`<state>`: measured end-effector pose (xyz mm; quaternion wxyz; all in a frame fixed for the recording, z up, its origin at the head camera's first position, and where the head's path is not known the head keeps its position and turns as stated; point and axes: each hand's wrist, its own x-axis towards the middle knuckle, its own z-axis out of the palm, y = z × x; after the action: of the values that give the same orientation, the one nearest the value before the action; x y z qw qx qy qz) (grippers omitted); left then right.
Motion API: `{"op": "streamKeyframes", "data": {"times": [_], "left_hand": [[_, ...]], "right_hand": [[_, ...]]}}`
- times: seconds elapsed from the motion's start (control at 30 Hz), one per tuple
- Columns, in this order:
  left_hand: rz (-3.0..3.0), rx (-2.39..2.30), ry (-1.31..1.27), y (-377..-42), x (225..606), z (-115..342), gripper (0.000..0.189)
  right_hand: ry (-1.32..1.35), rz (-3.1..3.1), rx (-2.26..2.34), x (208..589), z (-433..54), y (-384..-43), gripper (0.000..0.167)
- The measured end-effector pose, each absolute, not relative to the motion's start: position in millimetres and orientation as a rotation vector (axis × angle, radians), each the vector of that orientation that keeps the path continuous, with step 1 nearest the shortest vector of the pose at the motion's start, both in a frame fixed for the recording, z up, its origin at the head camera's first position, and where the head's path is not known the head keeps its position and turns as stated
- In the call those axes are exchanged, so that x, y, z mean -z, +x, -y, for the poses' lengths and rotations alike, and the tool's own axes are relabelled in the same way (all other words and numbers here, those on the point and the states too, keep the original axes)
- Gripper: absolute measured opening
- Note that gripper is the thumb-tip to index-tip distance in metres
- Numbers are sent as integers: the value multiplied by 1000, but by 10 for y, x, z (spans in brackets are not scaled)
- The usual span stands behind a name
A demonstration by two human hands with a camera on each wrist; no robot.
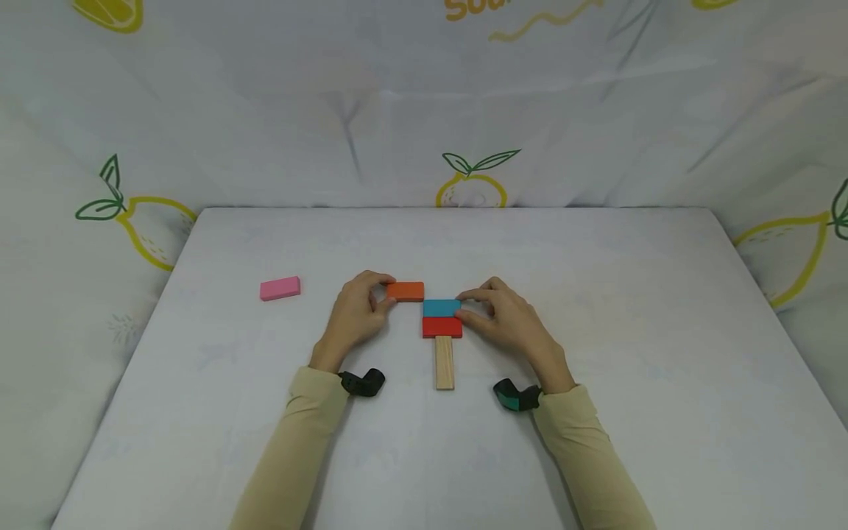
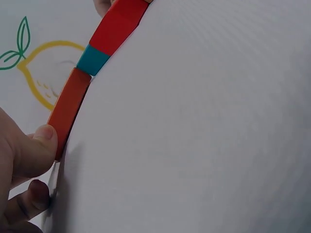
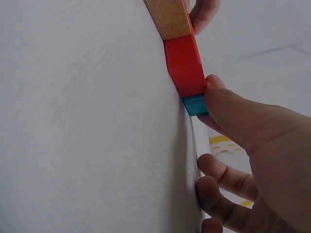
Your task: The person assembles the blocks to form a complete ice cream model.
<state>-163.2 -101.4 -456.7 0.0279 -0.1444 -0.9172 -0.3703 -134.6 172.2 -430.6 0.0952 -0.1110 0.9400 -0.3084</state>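
Observation:
On the white table, my left hand (image 1: 359, 313) pinches the left end of an orange block (image 1: 407, 292) between thumb and fingers. Just right of and below that block lies a blue block (image 1: 440, 308), its right end pinched by my right hand (image 1: 506, 315). A red block (image 1: 442, 327) lies flush along the blue one's near side. From the red block's near edge a plain wooden block (image 1: 444, 363) runs lengthwise toward me. In the left wrist view, the orange block (image 2: 69, 108) meets the blue block (image 2: 93, 59) near one corner.
A pink block (image 1: 280, 288) lies alone to the left of my left hand. Dark wrist devices are strapped at both sleeve cuffs. Behind the table (image 1: 596, 250) hangs a white cloth (image 1: 265, 110) printed with lemons.

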Motion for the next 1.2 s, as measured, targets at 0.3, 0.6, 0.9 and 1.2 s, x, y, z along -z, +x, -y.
{"op": "streamKeyframes", "data": {"times": [0.3, 0.6, 0.9, 1.2], "left_hand": [[2865, 1093, -440, -1624, 4562, 933, 29], [2861, 1096, -461, -1613, 4556, 943, 35], [2733, 1340, -434, -1619, 4567, 1034, 29], [2766, 1321, -450, -1630, 4566, 1022, 26]], "right_hand": [[-337, -2792, 917, 4309, -1724, -1345, 39], [-335, -2799, 906, 4301, -1720, -1344, 39], [-341, -2803, 920, 4310, -1711, -1346, 39], [-337, -2810, 922, 4308, -1714, -1343, 38]]}}
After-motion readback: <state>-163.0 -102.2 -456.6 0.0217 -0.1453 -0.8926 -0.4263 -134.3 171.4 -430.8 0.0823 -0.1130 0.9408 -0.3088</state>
